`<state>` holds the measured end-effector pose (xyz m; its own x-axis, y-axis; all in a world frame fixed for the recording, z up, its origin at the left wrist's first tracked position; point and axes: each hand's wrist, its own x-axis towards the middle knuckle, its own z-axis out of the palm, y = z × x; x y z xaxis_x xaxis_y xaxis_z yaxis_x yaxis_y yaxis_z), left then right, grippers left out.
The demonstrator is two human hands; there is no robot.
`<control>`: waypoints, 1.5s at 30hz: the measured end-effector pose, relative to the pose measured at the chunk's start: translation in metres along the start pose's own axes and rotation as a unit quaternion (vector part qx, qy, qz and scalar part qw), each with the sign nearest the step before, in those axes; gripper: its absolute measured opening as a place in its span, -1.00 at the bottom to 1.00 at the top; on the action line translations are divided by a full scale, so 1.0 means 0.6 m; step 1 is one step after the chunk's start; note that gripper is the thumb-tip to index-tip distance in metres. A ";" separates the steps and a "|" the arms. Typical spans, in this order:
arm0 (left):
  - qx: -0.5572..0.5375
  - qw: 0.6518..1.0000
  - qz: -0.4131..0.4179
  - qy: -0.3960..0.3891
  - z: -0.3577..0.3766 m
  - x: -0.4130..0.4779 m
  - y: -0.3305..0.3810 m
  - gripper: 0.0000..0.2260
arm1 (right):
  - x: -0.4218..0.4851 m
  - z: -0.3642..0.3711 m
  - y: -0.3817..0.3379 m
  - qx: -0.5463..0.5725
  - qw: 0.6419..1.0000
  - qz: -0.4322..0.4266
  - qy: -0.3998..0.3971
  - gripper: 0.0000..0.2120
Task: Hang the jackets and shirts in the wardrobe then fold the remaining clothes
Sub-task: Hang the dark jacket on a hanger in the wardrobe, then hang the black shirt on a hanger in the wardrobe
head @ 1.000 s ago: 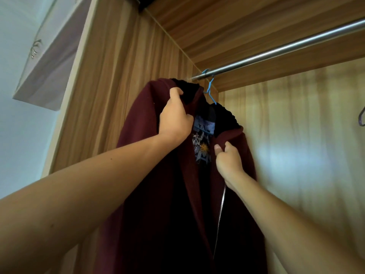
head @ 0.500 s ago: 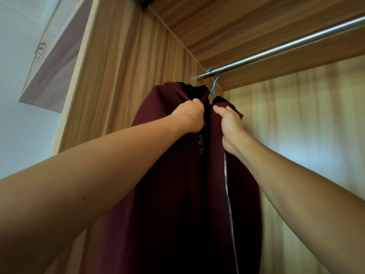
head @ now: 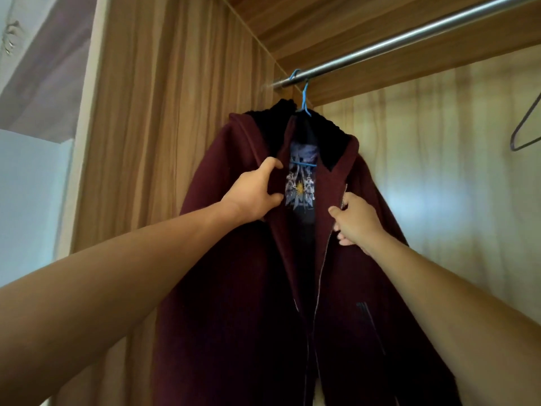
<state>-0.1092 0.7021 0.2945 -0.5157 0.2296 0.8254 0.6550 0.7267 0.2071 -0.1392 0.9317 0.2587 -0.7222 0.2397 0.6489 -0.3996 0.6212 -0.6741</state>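
Wood-grain wardrobe wall [head: 175, 112] at left. Left front edge of maroon jacket [head: 234, 303] gripped by left hand [head: 254, 197]. Jacket hung by blue hanger [head: 304, 98] on steel rail [head: 409, 41], printed shirt [head: 301, 183] exposed inside. Zipper edge pinched by right hand [head: 355, 222]; hands held apart. Dark hanger [head: 518, 131] seen far right.

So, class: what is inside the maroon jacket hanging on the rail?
Between its parted front edges shows a dark shirt with a pale printed graphic, crossed by the bar of a blue hanger. The maroon jacket covers the rest of the shirt and the hanger's shoulders.
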 end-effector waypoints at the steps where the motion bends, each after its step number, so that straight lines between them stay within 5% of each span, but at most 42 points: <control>1: -0.024 1.000 -0.016 -0.013 0.003 -0.012 0.005 -0.55 | -0.014 -0.007 0.009 -0.043 0.999 -0.004 -0.001 -0.92; 5: 0.000 0.995 -0.042 -0.087 0.021 -0.068 0.018 -0.64 | -0.085 -0.026 0.024 -0.200 0.977 -0.021 -0.067 -0.83; 10: -0.013 0.976 -0.079 -0.205 0.050 -0.145 0.045 -0.68 | -0.188 -0.043 0.028 -0.401 0.901 -0.027 -0.165 -0.76; 19: -0.139 0.850 -0.220 -0.458 0.129 -0.288 0.084 -0.45 | -0.345 -0.093 0.079 -0.424 0.852 0.096 -0.293 -0.65; 25: -0.155 0.842 -0.222 -0.466 0.138 -0.352 0.114 -0.41 | -0.437 -0.158 0.087 -0.428 0.837 0.119 -0.319 -0.56; 32: 0.074 0.891 -0.090 -0.438 0.113 -0.435 0.147 -0.66 | -0.535 -0.197 0.085 -0.433 0.824 0.093 -0.354 -0.55; 36: 0.095 0.890 -0.080 -0.440 0.091 -0.518 0.161 -0.74 | -0.606 -0.202 0.099 -0.406 0.823 0.099 -0.384 -0.58; 45: 0.134 0.854 -0.230 -0.447 -0.018 -0.773 0.106 -0.58 | -0.752 -0.083 0.040 -0.344 0.787 0.018 -0.511 -0.57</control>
<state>0.1778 0.6351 -0.0697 -0.9784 0.1955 -0.0669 0.1814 0.9676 0.1758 0.2051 0.8755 -0.0328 -0.9441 -0.2397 -0.2264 -0.2207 0.9695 -0.1063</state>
